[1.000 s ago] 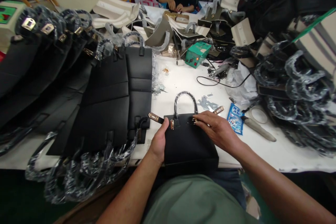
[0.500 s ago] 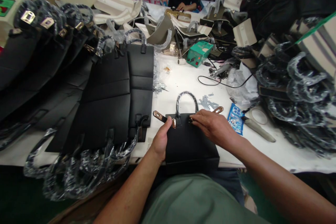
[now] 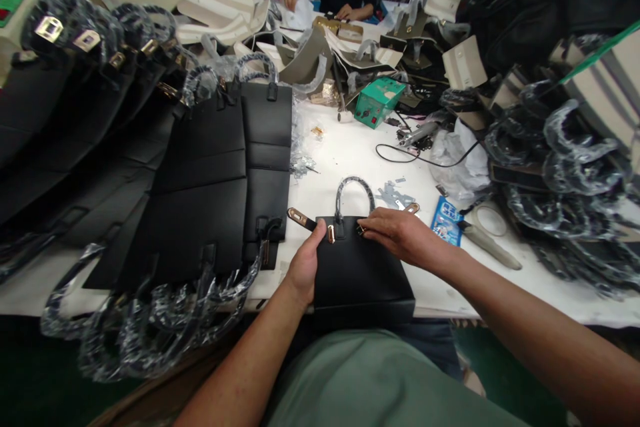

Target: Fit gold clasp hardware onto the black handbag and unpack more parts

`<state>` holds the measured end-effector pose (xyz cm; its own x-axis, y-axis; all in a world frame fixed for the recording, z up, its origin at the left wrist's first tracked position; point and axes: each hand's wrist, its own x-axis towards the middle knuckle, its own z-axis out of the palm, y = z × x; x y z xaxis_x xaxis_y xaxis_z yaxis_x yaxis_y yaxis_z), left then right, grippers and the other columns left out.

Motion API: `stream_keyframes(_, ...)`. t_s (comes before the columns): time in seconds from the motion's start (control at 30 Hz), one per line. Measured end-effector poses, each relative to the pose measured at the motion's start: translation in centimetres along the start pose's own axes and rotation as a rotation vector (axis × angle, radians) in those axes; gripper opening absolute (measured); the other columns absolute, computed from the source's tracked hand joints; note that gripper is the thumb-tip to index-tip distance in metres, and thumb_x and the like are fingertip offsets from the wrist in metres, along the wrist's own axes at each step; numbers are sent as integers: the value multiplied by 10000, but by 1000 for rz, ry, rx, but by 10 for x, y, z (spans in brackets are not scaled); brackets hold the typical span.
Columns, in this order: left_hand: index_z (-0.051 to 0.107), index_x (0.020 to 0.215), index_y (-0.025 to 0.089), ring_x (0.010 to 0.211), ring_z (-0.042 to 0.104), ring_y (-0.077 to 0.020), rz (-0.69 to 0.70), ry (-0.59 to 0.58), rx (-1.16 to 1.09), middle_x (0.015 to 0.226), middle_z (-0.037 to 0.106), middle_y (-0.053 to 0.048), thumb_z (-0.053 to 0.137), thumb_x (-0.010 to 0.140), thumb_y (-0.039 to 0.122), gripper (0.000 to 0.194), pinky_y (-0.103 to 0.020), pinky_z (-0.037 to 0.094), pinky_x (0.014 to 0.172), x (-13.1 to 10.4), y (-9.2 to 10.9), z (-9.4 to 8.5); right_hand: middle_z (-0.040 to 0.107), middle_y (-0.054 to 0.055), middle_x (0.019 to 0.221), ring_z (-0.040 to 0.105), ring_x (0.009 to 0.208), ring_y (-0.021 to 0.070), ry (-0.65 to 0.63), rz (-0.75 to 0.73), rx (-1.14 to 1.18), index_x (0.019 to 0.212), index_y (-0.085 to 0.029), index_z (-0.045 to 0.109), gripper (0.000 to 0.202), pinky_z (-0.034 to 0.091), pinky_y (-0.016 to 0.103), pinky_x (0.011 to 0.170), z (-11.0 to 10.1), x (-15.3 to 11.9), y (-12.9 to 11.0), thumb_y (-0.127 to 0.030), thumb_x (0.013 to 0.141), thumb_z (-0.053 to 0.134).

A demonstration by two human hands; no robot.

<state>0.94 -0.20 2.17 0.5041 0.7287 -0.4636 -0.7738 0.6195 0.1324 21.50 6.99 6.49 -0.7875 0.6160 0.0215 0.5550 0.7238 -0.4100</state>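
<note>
A small black handbag [image 3: 360,273] is tilted at the table's front edge, against my body. Its arched handle [image 3: 355,181] has clear plastic wrap around it. My left hand [image 3: 303,270] grips the bag's left side, thumb over the front near the top. Beside that thumb is a gold oval fitting [image 3: 331,233], and a strap with a gold slotted end [image 3: 299,216] sticks out to the left. At the top right, the bent fingers of my right hand [image 3: 403,232] close on a gold metal fitting [image 3: 361,227]. Another gold strap end [image 3: 413,208] shows behind that hand.
Black bag panels [image 3: 200,213] with wrapped handles are piled on the left. More wrapped handles [image 3: 575,160] crowd the right. Behind the bag are flat metal plates [image 3: 394,195], a green box [image 3: 379,101], a cable, a blue packet [image 3: 447,221] and a tape roll [image 3: 491,220]. A co-worker sits opposite.
Both my hands keep their hold; my right fingers have shifted very slightly at the fitting. The co-worker's one hand has moved to the left, onto white material.
</note>
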Motion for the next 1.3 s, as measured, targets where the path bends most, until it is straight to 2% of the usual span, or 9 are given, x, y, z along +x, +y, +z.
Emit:
stream_keyframes(0.17, 620, 1256, 74, 1065, 686, -326, 21, 7, 18, 1093, 740, -177, 513, 923, 486, 541, -475, 441, 1067, 1, 0, -1, 671, 86, 959, 643, 864, 198, -13, -6, 10, 1183, -199, 658, 263, 490, 291, 753, -4, -1, 1, -193, 951, 534)
stream_keyframes(0.4, 608, 1275, 75, 1050, 693, -323, 39, 58, 58, 1087, 743, -175, 535, 916, 469, 538, -474, 448, 1062, 1, -1, -1, 669, 30, 877, 626, 770, 155, 27, 66, -36, 1047, -204, 704, 215, 387, 250, 636, -5, 4, -7, -144, 876, 587)
stream_keyframes(0.63, 595, 1291, 74, 1026, 703, -320, 39, 49, 50, 1079, 745, -177, 529, 919, 471, 548, -468, 467, 1045, 0, 0, 3, 638, 19, 846, 597, 737, 145, -46, 57, -131, 986, -216, 701, 170, 314, 257, 578, -9, 6, -6, -149, 878, 588)
stream_keyframes(0.83, 608, 1274, 70, 1038, 698, -329, 25, 42, 46, 1079, 745, -178, 524, 918, 476, 547, -478, 465, 1046, 0, 0, 2, 643, 13, 837, 604, 754, 149, -106, 46, -84, 974, -239, 699, 125, 348, 247, 608, -8, 7, 0, -175, 912, 610)
stream_keyframes(1.0, 612, 1268, 74, 1044, 695, -331, 26, 40, 32, 1080, 745, -177, 540, 910, 472, 540, -476, 464, 1047, 0, -1, 1, 659, -16, 821, 622, 745, 137, -37, 140, 25, 938, -256, 727, 133, 383, 236, 634, 1, 7, 1, -157, 866, 675)
stream_keyframes(1.13, 601, 1279, 74, 1034, 699, -326, 35, 25, 55, 1071, 747, -176, 537, 912, 476, 547, -472, 472, 1039, -2, -4, 3, 678, 9, 879, 640, 797, 149, -25, 124, 46, 1012, -254, 724, 135, 403, 241, 654, 1, 1, -6, -225, 928, 623)
stream_keyframes(1.3, 584, 1299, 87, 1006, 710, -315, 107, 62, 111, 1066, 748, -168, 572, 905, 430, 522, -460, 483, 1026, -2, -7, 1, 681, 20, 850, 634, 754, 160, 13, 175, -119, 1003, -242, 709, 153, 346, 260, 595, 0, -1, -18, -318, 948, 589)
